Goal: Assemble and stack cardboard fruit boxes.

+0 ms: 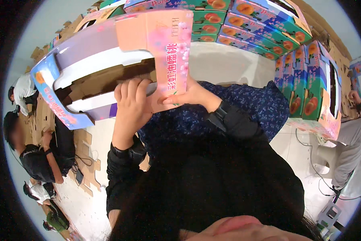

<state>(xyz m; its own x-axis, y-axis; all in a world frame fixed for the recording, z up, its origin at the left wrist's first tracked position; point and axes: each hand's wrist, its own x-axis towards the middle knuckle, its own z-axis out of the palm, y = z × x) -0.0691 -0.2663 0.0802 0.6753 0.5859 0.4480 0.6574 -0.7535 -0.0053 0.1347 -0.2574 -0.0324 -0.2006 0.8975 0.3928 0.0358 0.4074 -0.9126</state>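
A printed cardboard fruit box (pixel 174 52), pink, purple and blue with blossom and fruit pictures, is held up in front of me, tilted. A long cut-out in its facing side shows a bare brown inside. My left hand (pixel 133 105) grips the near edge of this cut-out, its fingers curled over the rim; some fingertips are blurred. At the box's right end my right hand (pixel 194 96) clasps the pink end panel, thumb on the outer face and the other fingers hidden behind it. Dark patterned cloth (pixel 244 104) covers my lap below.
Stacked fruit boxes (pixel 244 28) stand beyond at the far side. More boxes (pixel 309 84) are piled to the right, beside a seated person in grey trousers (pixel 353 136). On the left, people (pixel 40 160) sit among flat cardboard pieces (pixel 86 160). Cables (pixel 311 160) trail over the floor.
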